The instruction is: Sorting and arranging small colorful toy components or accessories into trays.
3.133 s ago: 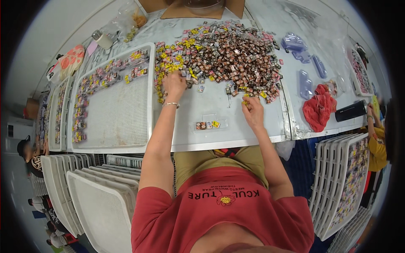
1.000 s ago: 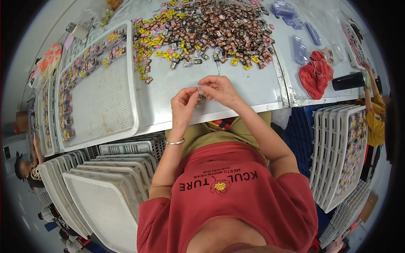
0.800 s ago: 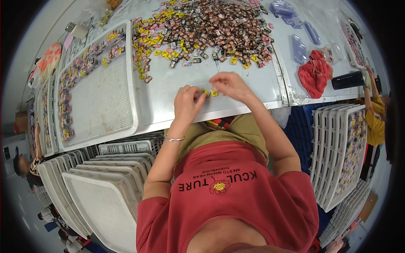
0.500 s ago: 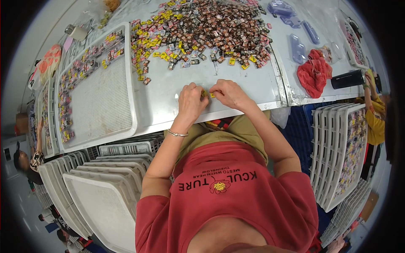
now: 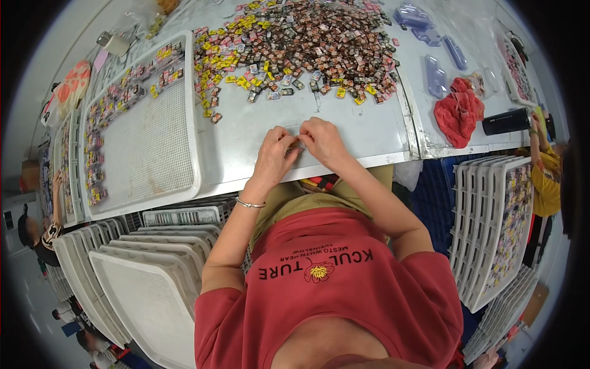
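Both of my hands meet over the near edge of the white table. The fingers of my left hand (image 5: pixel 274 156) are closed around a small yellowish piece (image 5: pixel 294 145), mostly hidden by the fingers. My right hand (image 5: pixel 322 142) pinches at the same spot, its fingertips touching those of the left; what lies between them is largely covered. Beyond the hands spreads a big heap of small printed pieces (image 5: pixel 326 49), dark, pink and yellow. To the left, a white mesh tray (image 5: pixel 147 141) carries rows of similar pieces along its far and left sides.
Right of the heap lie clear bluish plastic trays (image 5: pixel 435 77), a red cloth (image 5: pixel 458 114) and a black cylinder (image 5: pixel 507 119). Stacked white trays (image 5: pixel 141 295) stand below the table on the left, more racks (image 5: pixel 485 221) on the right. A person in yellow (image 5: pixel 547 178) is at far right.
My right hand has shifted left against my left hand. The yellow piece seen at its fingertips before is now hidden between the hands.
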Demonstrator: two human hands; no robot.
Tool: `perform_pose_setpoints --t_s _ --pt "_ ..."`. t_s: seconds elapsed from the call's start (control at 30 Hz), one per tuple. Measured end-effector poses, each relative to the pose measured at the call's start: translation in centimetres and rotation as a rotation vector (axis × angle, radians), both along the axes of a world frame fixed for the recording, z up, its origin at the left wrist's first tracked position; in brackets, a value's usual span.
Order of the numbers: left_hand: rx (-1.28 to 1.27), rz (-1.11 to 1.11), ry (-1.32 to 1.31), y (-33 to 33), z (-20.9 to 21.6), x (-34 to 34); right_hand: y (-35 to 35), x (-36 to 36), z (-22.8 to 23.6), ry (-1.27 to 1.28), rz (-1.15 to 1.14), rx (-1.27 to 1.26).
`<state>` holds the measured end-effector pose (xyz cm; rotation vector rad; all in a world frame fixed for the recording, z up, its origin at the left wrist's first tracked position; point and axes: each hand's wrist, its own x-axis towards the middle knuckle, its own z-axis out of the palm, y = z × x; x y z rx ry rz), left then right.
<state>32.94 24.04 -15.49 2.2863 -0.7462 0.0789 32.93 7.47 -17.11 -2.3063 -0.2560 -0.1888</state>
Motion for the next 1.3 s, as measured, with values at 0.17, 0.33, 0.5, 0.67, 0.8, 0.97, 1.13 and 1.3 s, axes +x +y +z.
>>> perform_pose_setpoints --t_s 0.17,0.33,0.5,0.67,0.8,0.97,1.13,1.3 --pt "-0.183 0.058 0.029 0.7 0.6 -1.1 -1.6 -0.4 0.9 -0.054 0.055 0.061" --pt "-0.083 0.075 -0.126 1.7 0.3 -2.1 -1.0 -2.4 1.5 -0.194 0.220 -0.117" --pt "-0.108 0.068 -0.124 1.8 0.1 -2.6 -1.9 -2.2 1.0 -0.138 0.157 0.047" --pt "-0.094 0.200 -0.115 3.1 -0.4 -2.6 -3.6 -2.7 1.5 -0.076 0.123 -0.067" --pt "0.002 0.195 -0.128 1.7 -0.4 -3.5 -1.4 -3.8 0.5 -0.210 0.084 -0.194" --pt "0.075 0.208 -0.108 1.4 0.6 -3.9 -2.7 -3.0 0.4 -0.143 0.028 -0.057" --pt "0.148 -0.015 -0.172 -0.1 -0.8 -3.4 -2.7 0.1 0.8 -0.209 0.046 0.058" --pt "0.180 -0.022 -0.113 -0.8 -0.3 -3.8 -1.9 7.5 -0.1 -0.159 0.085 0.040"
